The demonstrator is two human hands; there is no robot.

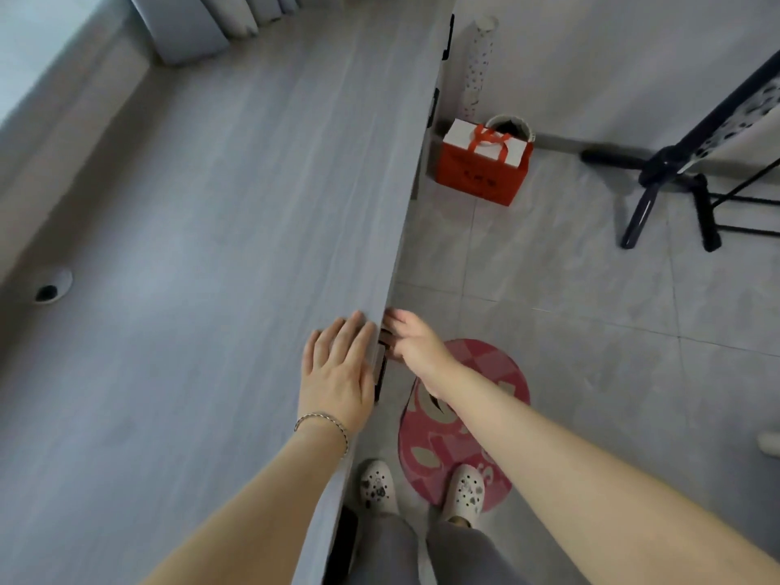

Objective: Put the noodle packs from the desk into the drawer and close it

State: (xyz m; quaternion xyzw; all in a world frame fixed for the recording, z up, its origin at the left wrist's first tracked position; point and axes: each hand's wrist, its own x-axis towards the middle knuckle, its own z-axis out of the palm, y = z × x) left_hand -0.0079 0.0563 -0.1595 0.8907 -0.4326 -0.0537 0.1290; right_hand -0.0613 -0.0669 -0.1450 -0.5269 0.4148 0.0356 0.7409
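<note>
Under the desk edge, the drawer front lies just beside the right hand, fingers loosely open on it; the left hand rests flat, empty

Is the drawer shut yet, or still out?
Nearly shut: the drawer shows only a sliver past the desk edge, right hand at its front.

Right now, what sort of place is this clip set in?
Probably a room in a home, perhaps a bedroom or study. A long grey desk runs beside a curtain, and on the tiled floor lie a pink mat and a red gift bag.
</note>
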